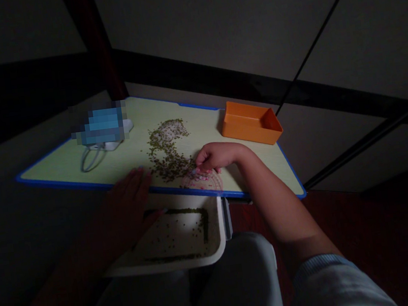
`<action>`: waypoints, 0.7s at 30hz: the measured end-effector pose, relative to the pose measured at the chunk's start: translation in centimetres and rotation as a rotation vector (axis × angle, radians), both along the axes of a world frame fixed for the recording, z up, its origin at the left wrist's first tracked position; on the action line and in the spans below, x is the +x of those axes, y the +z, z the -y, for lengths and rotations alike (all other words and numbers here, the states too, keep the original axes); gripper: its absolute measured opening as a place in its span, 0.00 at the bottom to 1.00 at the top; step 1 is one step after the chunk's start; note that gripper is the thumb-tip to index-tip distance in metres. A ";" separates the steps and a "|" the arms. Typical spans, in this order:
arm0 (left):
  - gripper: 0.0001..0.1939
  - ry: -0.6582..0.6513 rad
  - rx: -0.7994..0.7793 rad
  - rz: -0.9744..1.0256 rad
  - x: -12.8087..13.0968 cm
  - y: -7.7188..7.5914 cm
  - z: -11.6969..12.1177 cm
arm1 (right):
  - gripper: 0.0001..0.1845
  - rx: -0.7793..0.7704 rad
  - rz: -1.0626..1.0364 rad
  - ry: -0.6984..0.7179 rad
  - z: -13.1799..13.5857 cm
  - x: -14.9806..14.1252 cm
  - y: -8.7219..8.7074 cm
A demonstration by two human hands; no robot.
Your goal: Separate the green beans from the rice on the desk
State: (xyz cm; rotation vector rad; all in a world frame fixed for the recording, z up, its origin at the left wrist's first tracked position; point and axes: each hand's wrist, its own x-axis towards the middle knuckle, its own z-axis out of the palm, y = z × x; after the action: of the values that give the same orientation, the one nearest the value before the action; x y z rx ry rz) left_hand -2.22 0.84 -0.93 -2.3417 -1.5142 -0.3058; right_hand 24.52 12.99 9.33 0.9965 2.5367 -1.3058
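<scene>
Small dark-green beans (170, 162), like mung beans, lie scattered in a loose patch across a pale yellow-green board (200, 123) with a blue rim. My right hand (216, 155) is on the board at the right end of the patch, fingers curled together in a pinch. What they hold, if anything, is hidden. Beneath it is a pink round printed pattern (213, 184). My left hand (134, 191) lies with fingers stretched out at the board's front edge, over a white plastic tub (220, 240). More beans lie in the tub.
An orange open box (247, 123) stands at the board's back right. A white device with a blue, pixelated top (106, 128) and a looped cable (93, 159) is at the left. The tub rests by my knees. Wall panels stand behind the board.
</scene>
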 end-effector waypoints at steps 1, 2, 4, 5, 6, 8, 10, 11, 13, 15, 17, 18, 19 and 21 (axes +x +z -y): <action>0.43 0.001 -0.004 -0.002 0.0 0.0 0.0 | 0.12 0.000 -0.003 0.009 0.0 0.0 0.0; 0.42 0.000 -0.003 -0.002 0.0 0.1 0.0 | 0.12 -0.001 -0.007 0.019 0.0 0.0 0.1; 0.42 0.001 0.000 0.005 0.1 0.0 0.0 | 0.12 -0.007 -0.011 0.034 0.1 0.0 0.1; 0.42 0.003 0.002 0.009 0.1 -0.1 0.0 | 0.13 -0.010 -0.010 0.037 0.1 0.0 0.1; 0.42 0.005 0.004 0.014 0.0 -0.2 -0.1 | 0.12 -0.013 -0.009 0.038 0.1 0.0 0.1; 0.42 0.007 0.006 0.017 0.0 -0.2 -0.1 | 0.12 -0.019 -0.001 0.038 0.1 0.0 0.2; 0.42 0.005 0.001 0.010 0.1 -0.2 -0.1 | 0.12 -0.027 0.009 0.042 0.1 0.0 0.3; 0.42 0.003 -0.004 0.004 0.1 -0.1 -0.1 | 0.13 -0.028 0.011 0.044 0.1 0.1 0.3; 0.42 0.001 -0.009 -0.007 0.2 0.1 0.0 | 0.14 -0.020 0.009 0.035 0.1 0.1 0.3; 0.41 0.008 -0.006 -0.005 0.2 0.2 0.1 | 0.14 0.001 -0.004 0.013 0.1 0.2 0.3; 0.42 0.020 -0.003 0.003 0.3 0.3 0.1 | 0.15 0.024 -0.012 -0.007 0.1 0.1 0.2; 0.42 0.023 -0.004 0.007 0.3 0.3 0.1 | 0.16 0.033 -0.013 -0.012 0.2 0.0 0.1; 0.42 0.025 -0.008 0.009 0.3 0.2 0.1 | 0.17 0.040 -0.011 -0.015 0.2 -0.2 0.0; 0.42 0.024 -0.019 0.012 0.3 0.2 0.1 | 0.18 0.051 -0.001 -0.019 0.4 -0.4 -0.1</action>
State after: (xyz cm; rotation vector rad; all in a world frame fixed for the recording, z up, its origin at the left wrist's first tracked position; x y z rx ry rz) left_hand -1.96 0.78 -0.71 -2.3388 -1.5558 -0.3021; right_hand 24.08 12.64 9.22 1.0320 2.5801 -1.2519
